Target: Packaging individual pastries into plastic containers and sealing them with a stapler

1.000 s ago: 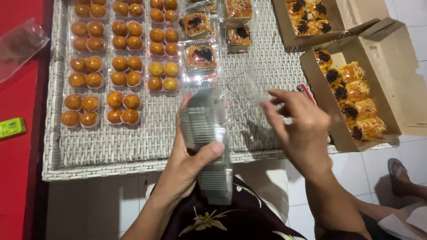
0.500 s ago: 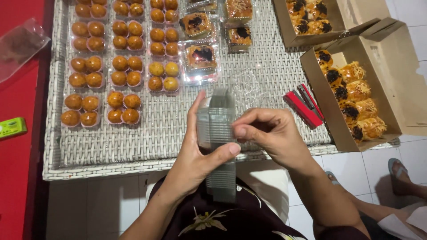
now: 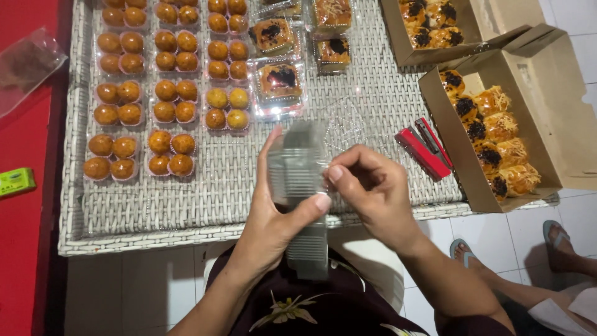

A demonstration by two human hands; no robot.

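My left hand [image 3: 273, 218] grips a tall stack of clear plastic boxes [image 3: 300, 180] held over the front edge of a white wicker table [image 3: 205, 205]. My right hand [image 3: 373, 186] is closed at the stack's upper right edge, fingertips pinching the top clear box. On the table beyond lie several clear packs of round golden pastries [image 3: 168, 99] and clear boxes with dark-topped pastries [image 3: 280, 78].
A red stapler [image 3: 424, 149] lies right of my hands. Two open cardboard boxes [image 3: 547, 112] of topped pastries sit at the right, a red surface with a green packet [image 3: 15, 182] at the left. Another person's sandalled feet [image 3: 547, 249] rest on the white tiled floor.
My right hand came down from an open spread over the table to close on the stack's top edge. The stapler, hidden before, is now uncovered.
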